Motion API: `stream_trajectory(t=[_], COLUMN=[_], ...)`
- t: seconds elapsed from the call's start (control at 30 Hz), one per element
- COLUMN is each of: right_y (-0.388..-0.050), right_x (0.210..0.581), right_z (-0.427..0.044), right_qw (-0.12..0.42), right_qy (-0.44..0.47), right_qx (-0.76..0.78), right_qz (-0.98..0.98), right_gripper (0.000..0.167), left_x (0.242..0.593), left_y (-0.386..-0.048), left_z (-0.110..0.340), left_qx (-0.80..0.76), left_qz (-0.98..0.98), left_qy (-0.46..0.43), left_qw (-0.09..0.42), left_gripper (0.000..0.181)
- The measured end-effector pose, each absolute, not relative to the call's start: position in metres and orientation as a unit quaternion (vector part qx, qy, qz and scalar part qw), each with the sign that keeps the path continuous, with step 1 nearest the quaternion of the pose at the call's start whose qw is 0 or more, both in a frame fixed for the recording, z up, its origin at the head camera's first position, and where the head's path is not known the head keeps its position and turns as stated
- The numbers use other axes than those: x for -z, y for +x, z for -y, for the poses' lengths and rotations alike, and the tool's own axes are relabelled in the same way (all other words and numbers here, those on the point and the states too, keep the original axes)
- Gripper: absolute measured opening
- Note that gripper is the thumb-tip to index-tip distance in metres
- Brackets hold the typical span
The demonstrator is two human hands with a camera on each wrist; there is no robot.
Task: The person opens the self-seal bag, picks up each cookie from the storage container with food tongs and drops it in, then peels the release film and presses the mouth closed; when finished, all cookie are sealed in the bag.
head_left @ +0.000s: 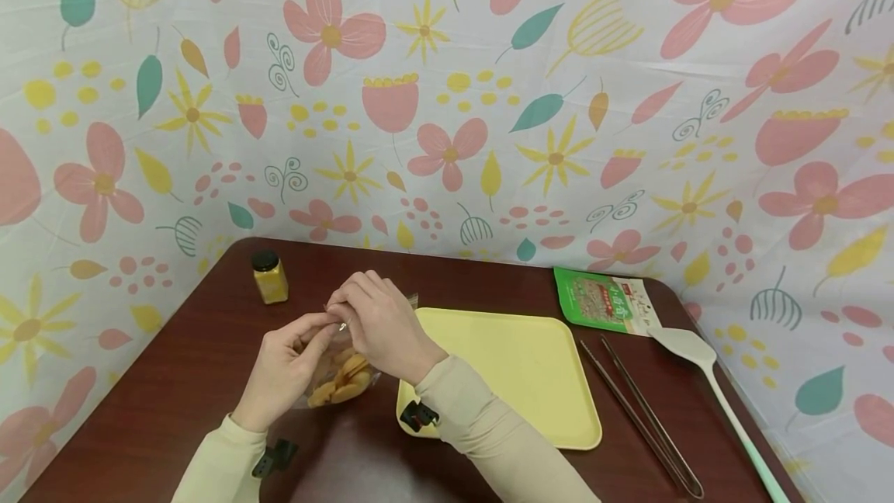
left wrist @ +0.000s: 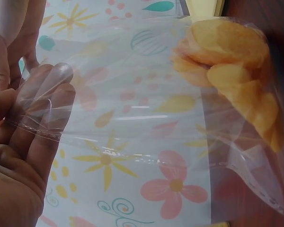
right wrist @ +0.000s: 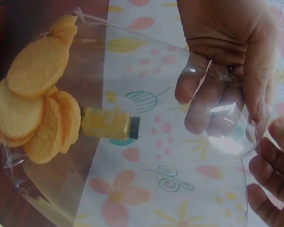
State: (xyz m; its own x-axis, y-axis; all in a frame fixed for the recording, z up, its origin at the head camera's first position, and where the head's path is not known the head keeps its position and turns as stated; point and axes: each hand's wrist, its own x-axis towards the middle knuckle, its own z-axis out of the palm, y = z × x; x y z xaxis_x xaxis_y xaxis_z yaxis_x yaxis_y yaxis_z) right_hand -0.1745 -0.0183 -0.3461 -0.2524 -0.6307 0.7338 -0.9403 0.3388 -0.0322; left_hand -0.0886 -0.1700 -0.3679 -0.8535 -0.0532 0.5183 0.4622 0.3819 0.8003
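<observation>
A clear plastic bag [left wrist: 132, 125] hangs from both hands, its top edge between their fingers. Round golden biscuits [head_left: 345, 383] lie heaped in the bottom of it. My left hand [head_left: 282, 367] pinches one side of the bag's top, thumb against fingers. On the other side, my right hand [head_left: 384, 324] pinches the same edge, close to the left fingertips. The right wrist view shows right fingers [right wrist: 203, 111] behind the transparent film and the biscuits [right wrist: 38, 68] at the far end. In the head view the hands hide much of the bag's upper part.
A yellow tray [head_left: 517, 371] lies right of the bag, partly beneath the right forearm. Behind, to the left, stands a black-lidded yellow jar [head_left: 270, 278]. On the right are a green pouch [head_left: 594, 301], metal tongs [head_left: 646, 425] and a white spatula [head_left: 687, 345] near the table's edge.
</observation>
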Motion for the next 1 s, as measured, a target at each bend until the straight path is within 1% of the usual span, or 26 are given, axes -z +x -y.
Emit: stream_trajectory(t=[0.2,0.37,0.5,0.7,1.0], right_y=[-0.177,-0.178,-0.177,-0.174,-0.173], right_x=[0.345,0.343,0.341,0.339,0.341], right_z=[0.015,0.014,0.014,0.016,0.017], right_qw=[0.293,0.304,0.318,0.314,0.324], right_qy=[0.547,0.554,0.549,0.541,0.511], right_qx=[-0.226,-0.207,-0.189,-0.185,-0.183], right_qz=[0.751,0.747,0.750,0.758,0.775], right_gripper=[0.010,0.010,0.007,0.005,0.007], left_x=[0.385,0.388,0.387,0.383,0.362], left_y=[-0.097,-0.099,-0.099,-0.097,-0.084], left_z=[0.178,0.181,0.180,0.177,0.166], left_qx=[0.532,0.535,0.530,0.516,0.521], left_qz=[0.800,0.794,0.794,0.800,0.801], left_qy=[-0.126,-0.138,-0.147,-0.148,-0.142], left_qw=[0.247,0.254,0.259,0.268,0.258], left_gripper=[0.021,0.021,0.021,0.023,0.020])
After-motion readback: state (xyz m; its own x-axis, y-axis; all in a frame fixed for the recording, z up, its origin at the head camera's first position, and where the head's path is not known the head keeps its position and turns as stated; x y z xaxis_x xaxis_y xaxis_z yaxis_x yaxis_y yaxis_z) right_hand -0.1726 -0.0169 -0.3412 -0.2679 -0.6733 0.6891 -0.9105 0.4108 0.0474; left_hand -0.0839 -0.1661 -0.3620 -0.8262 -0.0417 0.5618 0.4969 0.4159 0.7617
